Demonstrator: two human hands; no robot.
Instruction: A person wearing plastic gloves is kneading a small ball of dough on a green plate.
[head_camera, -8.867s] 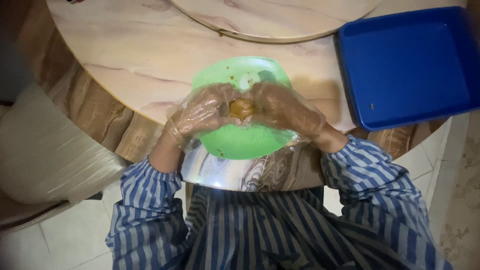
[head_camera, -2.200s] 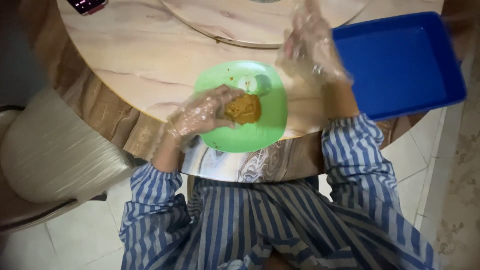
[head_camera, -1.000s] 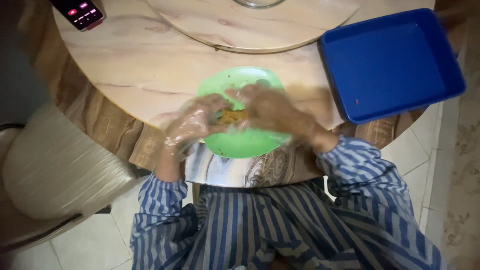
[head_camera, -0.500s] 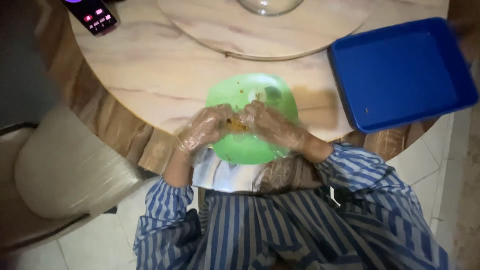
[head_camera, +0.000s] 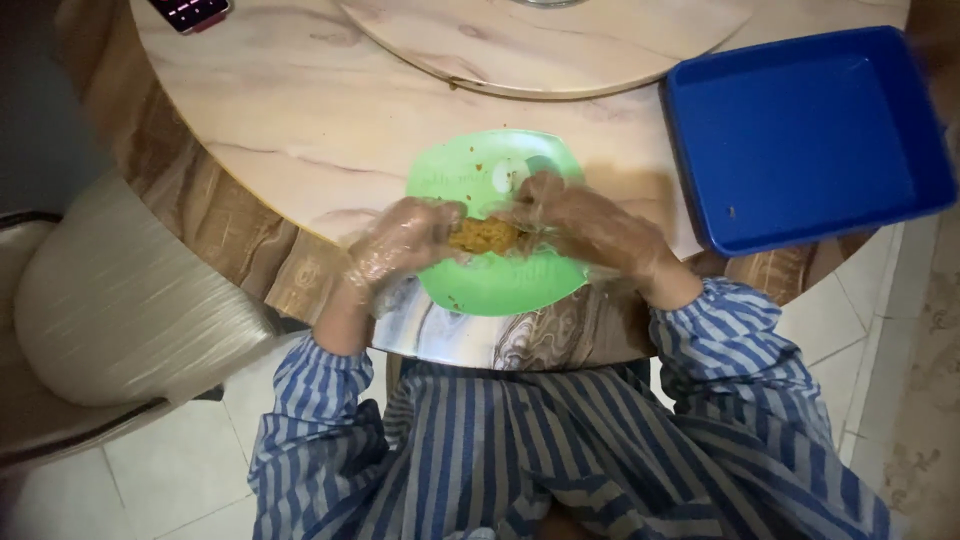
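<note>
head view: both gloved hands, left hand (head_camera: 400, 245) and right hand (head_camera: 585, 225), fingers pinched around a brownish food lump (head_camera: 483, 236) over the green plate (head_camera: 500, 285) at the table's near edge; blue tray (head_camera: 800, 130) right.

Blue-grey striped shirt, long sleeves; clear plastic gloves on hands (head_camera: 500, 235).

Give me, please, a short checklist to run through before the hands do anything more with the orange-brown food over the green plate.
1. Both hands gloved: left hand and right hand in clear plastic gloves: ok.
2. Orange-brown food held between both hands: ok.
3. Food over the green plate: ok.
4. Plate fully on the table: not ok, it overhangs the near edge.
5. Blue tray clean: cannot tell, a small speck shows.
</note>
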